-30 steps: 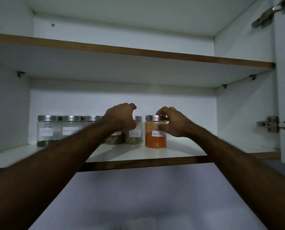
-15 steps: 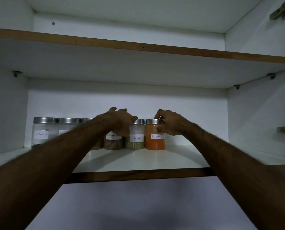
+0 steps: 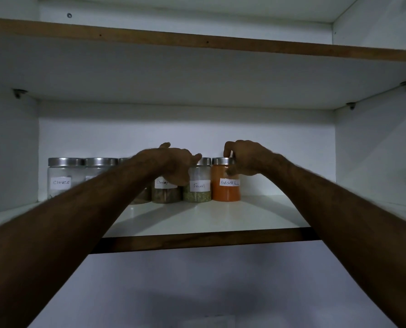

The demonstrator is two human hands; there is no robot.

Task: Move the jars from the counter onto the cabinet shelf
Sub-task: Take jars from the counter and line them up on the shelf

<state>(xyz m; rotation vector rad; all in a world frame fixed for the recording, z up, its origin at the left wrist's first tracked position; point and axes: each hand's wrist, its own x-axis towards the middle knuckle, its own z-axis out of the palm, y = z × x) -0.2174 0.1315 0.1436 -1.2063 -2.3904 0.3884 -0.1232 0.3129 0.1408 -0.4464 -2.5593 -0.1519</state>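
Several glass jars with steel lids stand in a row at the back of the white lower shelf (image 3: pixel 221 216). From the left I read cloves (image 3: pixel 61 181), then two jars partly hidden by my left arm, cinnamon (image 3: pixel 166 192), fennel (image 3: pixel 198 185) and orange red chilli powder (image 3: pixel 225 185). My left hand (image 3: pixel 173 164) covers the cinnamon jar's lid and curls over it, one finger reaching the fennel lid. My right hand (image 3: pixel 247 157) pinches the red chilli powder jar at its lid, thumb on the glass front.
The upper shelf (image 3: pixel 197 43) hangs low over the jars. White cabinet walls close in on the left (image 3: pixel 10 150) and right (image 3: pixel 374 150). Bare shelf surface lies to the right of the orange jar and in front of the row.
Both hands have reached deeper into the cabinet, and the cinnamon, fennel and red chilli jars now sit further back near the rear wall. My view has shifted closer and leftward.
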